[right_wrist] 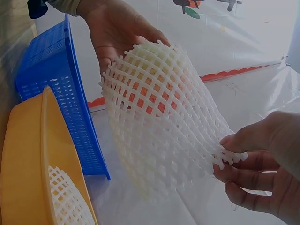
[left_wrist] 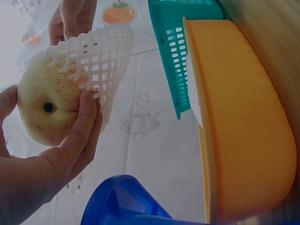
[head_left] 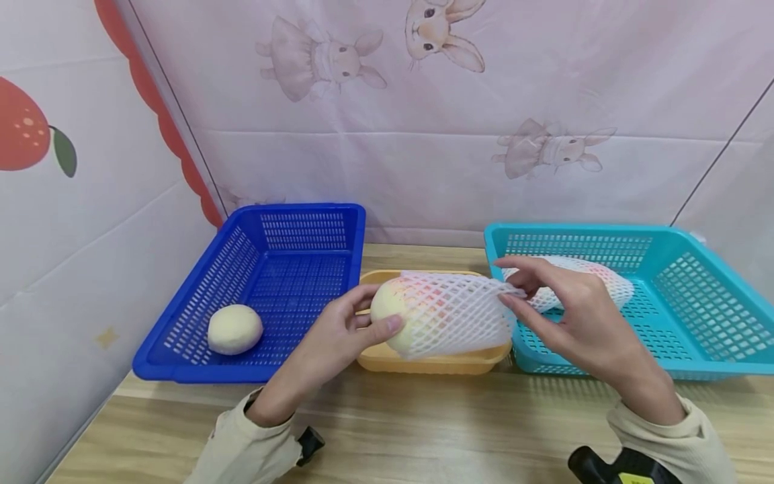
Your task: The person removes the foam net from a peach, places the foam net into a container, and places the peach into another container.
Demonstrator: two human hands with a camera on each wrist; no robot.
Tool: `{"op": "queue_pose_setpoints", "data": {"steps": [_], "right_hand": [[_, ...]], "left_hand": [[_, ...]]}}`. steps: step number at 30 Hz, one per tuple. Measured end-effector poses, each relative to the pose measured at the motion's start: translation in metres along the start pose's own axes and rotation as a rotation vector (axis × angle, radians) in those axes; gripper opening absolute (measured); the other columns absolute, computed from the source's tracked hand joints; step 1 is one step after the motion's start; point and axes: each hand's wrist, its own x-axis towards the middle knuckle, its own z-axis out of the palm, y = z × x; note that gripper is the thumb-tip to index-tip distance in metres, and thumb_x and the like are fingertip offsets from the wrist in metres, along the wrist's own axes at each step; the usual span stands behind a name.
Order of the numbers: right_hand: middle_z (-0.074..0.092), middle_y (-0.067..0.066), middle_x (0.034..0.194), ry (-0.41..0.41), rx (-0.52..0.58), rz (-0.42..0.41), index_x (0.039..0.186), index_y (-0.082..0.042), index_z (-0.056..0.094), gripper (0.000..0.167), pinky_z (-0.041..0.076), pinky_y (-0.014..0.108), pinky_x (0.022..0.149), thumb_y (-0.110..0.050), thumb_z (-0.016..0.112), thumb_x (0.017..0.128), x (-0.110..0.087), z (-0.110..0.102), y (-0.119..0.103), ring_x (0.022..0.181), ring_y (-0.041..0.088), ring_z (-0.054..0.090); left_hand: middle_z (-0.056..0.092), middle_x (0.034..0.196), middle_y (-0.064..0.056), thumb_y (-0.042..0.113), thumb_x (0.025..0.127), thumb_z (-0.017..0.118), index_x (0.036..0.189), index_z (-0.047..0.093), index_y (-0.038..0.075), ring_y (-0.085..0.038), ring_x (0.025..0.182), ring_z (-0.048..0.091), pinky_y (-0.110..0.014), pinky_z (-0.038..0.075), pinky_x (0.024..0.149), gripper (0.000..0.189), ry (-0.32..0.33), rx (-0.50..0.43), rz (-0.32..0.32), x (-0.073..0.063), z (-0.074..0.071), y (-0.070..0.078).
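Note:
A pale yellow fruit with red flecks point(left_wrist: 47, 89), peach-like, sits partly inside a white foam net sleeve point(head_left: 459, 319). My left hand point(head_left: 341, 329) grips its bare end, thumb on one side and fingers on the other. In the left wrist view a dark hole shows in that bare end. My right hand point(head_left: 580, 316) pinches the gathered far end of the net between thumb and fingers, as the right wrist view shows. The net stretches between both hands above a yellow basket point(head_left: 423, 365). Red patches of the fruit show through the mesh.
On the left stands a blue basket point(head_left: 308, 269) with a pale round fruit point(head_left: 234, 329) inside. A teal basket point(head_left: 671, 329) on the right holds a netted fruit point(head_left: 613, 286). Another white foam net point(right_wrist: 68, 197) lies in the yellow basket. Printed cloth walls stand behind the wooden table point(head_left: 387, 417).

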Motion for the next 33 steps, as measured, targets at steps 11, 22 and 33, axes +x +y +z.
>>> {"op": "queue_pose_setpoints", "data": {"steps": [11, 22, 33], "right_hand": [[0.066, -0.011, 0.083, 0.004, -0.005, 0.0, 0.122, -0.005, 0.061, 0.056, 0.047, 0.012, 0.072, 0.008, 0.077, 0.07, -0.0007, -0.0008, 0.0007, 0.074, 0.005, 0.06], [0.066, -0.01, 0.083, 0.006, -0.014, 0.003, 0.121, -0.005, 0.062, 0.054, 0.048, 0.014, 0.071, 0.008, 0.078, 0.07, -0.0002, -0.0015, 0.0017, 0.074, 0.006, 0.06], [0.066, -0.01, 0.082, 0.025, -0.027, -0.015, 0.12, -0.005, 0.063, 0.054, 0.045, 0.013, 0.071, 0.008, 0.077, 0.07, -0.0004, -0.0022, 0.0035, 0.073, 0.006, 0.06]], "left_hand": [[0.059, 0.122, -0.014, 0.03, 0.088, 0.07, 0.135, 0.049, 0.008, -0.024, 0.107, 0.064, -0.038, 0.054, 0.086, 0.056, 0.017, 0.007, -0.016, -0.001, -0.0003, 0.0014], [0.059, 0.122, -0.015, 0.031, 0.089, 0.069, 0.135, 0.049, 0.006, -0.025, 0.105, 0.065, -0.037, 0.054, 0.085, 0.056, 0.023, 0.02, -0.005, -0.001, -0.0023, 0.0011], [0.058, 0.124, -0.015, 0.032, 0.09, 0.067, 0.138, 0.046, 0.006, -0.024, 0.104, 0.065, -0.042, 0.053, 0.088, 0.058, 0.026, 0.009, 0.012, -0.0025, -0.0084, 0.0021]]}}
